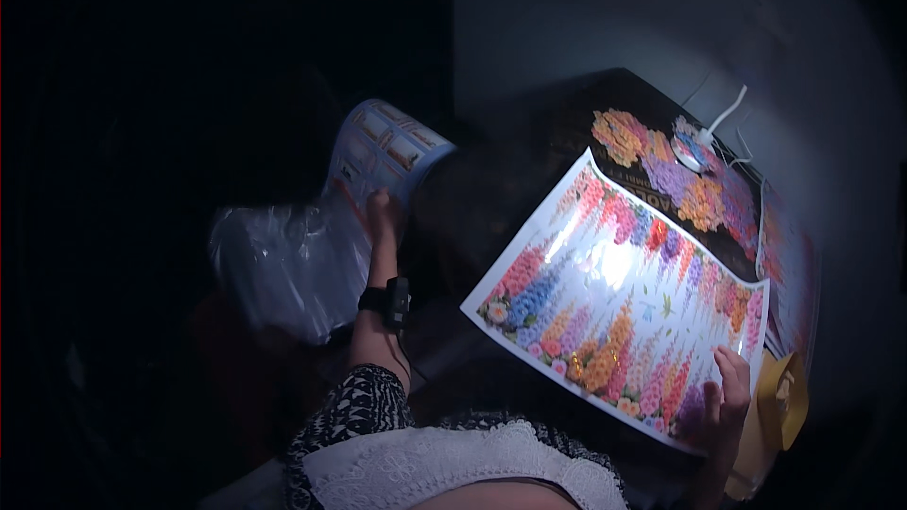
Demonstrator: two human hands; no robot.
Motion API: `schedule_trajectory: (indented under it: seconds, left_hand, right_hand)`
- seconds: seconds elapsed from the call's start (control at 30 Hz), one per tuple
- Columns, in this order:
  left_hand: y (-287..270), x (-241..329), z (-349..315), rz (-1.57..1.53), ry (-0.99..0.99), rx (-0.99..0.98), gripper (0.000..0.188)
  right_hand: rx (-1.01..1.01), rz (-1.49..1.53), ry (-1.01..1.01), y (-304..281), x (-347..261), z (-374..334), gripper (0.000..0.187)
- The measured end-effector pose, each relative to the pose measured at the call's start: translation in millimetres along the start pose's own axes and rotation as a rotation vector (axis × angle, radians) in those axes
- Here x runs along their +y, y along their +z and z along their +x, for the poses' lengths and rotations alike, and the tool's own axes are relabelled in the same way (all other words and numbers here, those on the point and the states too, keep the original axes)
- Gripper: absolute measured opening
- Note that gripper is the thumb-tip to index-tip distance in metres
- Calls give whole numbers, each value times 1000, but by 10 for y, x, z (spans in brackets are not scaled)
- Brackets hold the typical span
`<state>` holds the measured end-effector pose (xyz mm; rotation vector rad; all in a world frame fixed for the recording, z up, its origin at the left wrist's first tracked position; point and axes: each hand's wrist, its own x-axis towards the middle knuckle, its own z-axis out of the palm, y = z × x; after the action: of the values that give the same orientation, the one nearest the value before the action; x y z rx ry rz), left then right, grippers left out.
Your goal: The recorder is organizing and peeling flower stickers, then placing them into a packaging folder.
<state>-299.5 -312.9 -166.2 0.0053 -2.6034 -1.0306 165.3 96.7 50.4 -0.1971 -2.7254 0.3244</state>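
Observation:
My left hand [383, 214] is closed at the lower edge of a curved blue printed sheet [387, 146] with rows of small pictures. A crinkled clear plastic bag [298, 269] hangs beside that hand, apparently gripped along with the sheet. A large glossy sheet printed with colourful flowers [605, 307] lies tilted on my right, a bright glare at its middle. Over its lower right corner rests my right hand [729, 392], fingers stretched out and touching the print.
Behind the flower sheet is a dark box-like surface [605, 99] with a floral pattern. A white round device with a cable [694, 151] sits on it. More printed sheets [789, 264] and a yellow container [782, 401] stand at the right, near a pale wall [567, 9]. The left side is very dark.

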Motion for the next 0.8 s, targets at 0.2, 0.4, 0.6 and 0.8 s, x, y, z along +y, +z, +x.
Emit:
schedule_trajectory:
  seconds: [0.2,0.4,0.6,0.8]
  left_hand:
    - [520,-76,297,-126,176,-22,46]
    - [901,-333,514,103,165,21,63]
    - [1024,-134,502,529,100,-106,64]
    - [866,-323,590,606,455,35,49]
  right_hand:
    - [101,191,280,-56,-7,-52,58]
    - [138,288,380,-5,56,2,63]
    - [166,315,449,33,93,63,67]
    - [167,359,443,109,208,49,66]
